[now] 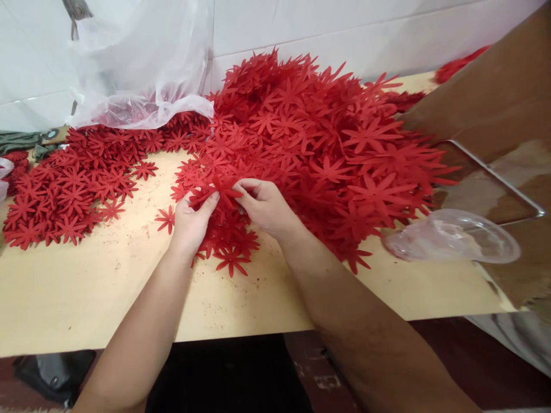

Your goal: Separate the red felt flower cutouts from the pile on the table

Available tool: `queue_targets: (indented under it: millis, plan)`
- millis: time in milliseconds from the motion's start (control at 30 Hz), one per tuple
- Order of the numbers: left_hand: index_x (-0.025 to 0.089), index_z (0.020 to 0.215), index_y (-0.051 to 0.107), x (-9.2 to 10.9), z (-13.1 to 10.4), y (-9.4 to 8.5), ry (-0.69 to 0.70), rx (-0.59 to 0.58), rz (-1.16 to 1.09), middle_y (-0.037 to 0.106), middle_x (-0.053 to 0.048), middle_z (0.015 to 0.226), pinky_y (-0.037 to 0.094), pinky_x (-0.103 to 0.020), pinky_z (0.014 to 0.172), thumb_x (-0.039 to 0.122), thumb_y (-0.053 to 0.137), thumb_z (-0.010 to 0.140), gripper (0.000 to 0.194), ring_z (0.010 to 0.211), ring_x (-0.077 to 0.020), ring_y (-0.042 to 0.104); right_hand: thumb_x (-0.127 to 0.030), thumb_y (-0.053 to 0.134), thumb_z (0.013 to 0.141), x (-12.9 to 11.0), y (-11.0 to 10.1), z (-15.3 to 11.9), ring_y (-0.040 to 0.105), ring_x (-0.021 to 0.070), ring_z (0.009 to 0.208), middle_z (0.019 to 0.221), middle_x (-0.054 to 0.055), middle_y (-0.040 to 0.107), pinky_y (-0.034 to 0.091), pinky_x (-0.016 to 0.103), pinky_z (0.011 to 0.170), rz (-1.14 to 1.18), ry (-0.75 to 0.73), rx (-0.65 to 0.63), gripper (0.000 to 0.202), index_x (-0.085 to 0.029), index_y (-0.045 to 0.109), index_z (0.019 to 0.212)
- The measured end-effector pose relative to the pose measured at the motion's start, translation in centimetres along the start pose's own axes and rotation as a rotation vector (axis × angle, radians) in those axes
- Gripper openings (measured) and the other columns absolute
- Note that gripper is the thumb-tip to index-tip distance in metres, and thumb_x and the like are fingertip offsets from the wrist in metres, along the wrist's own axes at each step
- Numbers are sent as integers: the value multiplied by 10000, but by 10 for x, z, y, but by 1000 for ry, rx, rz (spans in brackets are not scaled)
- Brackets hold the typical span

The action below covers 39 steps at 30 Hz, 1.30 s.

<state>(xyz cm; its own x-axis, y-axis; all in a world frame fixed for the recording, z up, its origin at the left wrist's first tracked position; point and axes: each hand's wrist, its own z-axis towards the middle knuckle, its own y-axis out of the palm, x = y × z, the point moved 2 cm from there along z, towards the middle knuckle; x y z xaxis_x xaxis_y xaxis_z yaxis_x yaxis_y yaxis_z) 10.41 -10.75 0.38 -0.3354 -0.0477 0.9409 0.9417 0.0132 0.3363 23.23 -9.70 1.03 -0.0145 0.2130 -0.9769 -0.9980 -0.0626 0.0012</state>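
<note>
Head view shows two hands meeting at the near edge of a big red flower pile [318,132]. Left hand [189,221] and right hand [267,206] both pinch one red flower [221,192] with their fingers, just above the tabletop [86,287]. A flatter bunch of flowers [64,189] lies to the left, under a clear plastic bag [138,63].
</note>
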Motion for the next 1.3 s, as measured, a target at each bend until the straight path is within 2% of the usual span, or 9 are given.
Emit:
queue_targets:
  millis: [133, 267, 433, 567, 700, 800, 900, 1067, 1300]
  plan:
    - [170, 812, 675, 0, 2, -1, 8, -23, 23, 737, -37, 875, 490, -330, 890, 334, 787, 603, 287, 877, -173, 671, -713, 645, 569, -3, 1, -2, 343, 60, 473, 505, -49, 425, 280, 234, 455, 65, 34, 5, 547, -176, 546, 566]
    - [164, 792, 662, 1, 9, -9, 27, 77, 55, 731, -34, 845, 488, -318, 875, 320, 799, 580, 296, 853, -167, 667, -651, 654, 643, 2, -9, 3, 368, 70, 454, 486, -53, 424, 292, 233, 443, 26, 4, 108, 463, -190, 613, 658]
    - [163, 798, 662, 6, 20, -24, 98, 243, -14, 722, -23, 822, 488, -297, 862, 325, 814, 541, 341, 856, -157, 659, -404, 657, 746, 11, -27, 9, 490, 101, 570, 640, -12, 561, 434, 270, 575, -103, -95, 299, 223, -193, 601, 703]
    - [161, 755, 655, 9, 24, -30, 56, 278, -54, 697, 4, 733, 499, -241, 726, 327, 809, 526, 321, 736, -120, 642, -363, 605, 777, 17, -35, 10, 591, 154, 764, 863, 46, 637, 502, 337, 738, -283, -152, 330, 177, -197, 613, 836]
    - [147, 659, 622, 11, 25, -32, -10, 251, -31, 616, 23, 546, 385, -178, 465, 364, 775, 569, 279, 495, -70, 540, -489, 636, 745, 16, -30, 6, 558, 248, 1060, 1100, 113, 609, 440, 463, 962, -623, -242, 285, 402, -200, 638, 1025]
    - [144, 656, 619, 9, 26, -33, -64, 247, -52, 612, 22, 538, 346, -168, 422, 347, 767, 578, 263, 454, -58, 514, -573, 622, 731, 12, -15, 1, 459, 299, 1214, 1265, 148, 541, 331, 517, 1068, -834, -338, 237, 583, -194, 605, 1174]
    - [146, 629, 609, 7, 26, -33, -93, 219, -63, 590, 31, 513, 346, -172, 416, 320, 761, 593, 234, 427, -51, 486, -537, 598, 765, 9, 8, -5, 369, 310, 1304, 1393, 123, 467, 291, 509, 1104, -972, -404, 95, 620, -199, 549, 1282]
    - [144, 621, 599, 14, 30, -40, -33, 305, -182, 579, 35, 510, 331, -167, 412, 274, 762, 599, 209, 450, -56, 502, -449, 568, 814, 17, 32, -10, 323, 360, 1347, 1402, 107, 487, 216, 548, 1130, -1181, -210, -182, 492, -199, 615, 1235]
    - [140, 608, 576, 15, 40, -58, -26, 438, -281, 557, 46, 501, 310, -158, 421, 253, 735, 618, 196, 444, -43, 483, -729, 641, 586, 5, 16, -23, 58, 480, 1416, 1567, 179, 122, 109, 634, 1110, -1266, -129, -209, 1065, -194, 332, 1453]
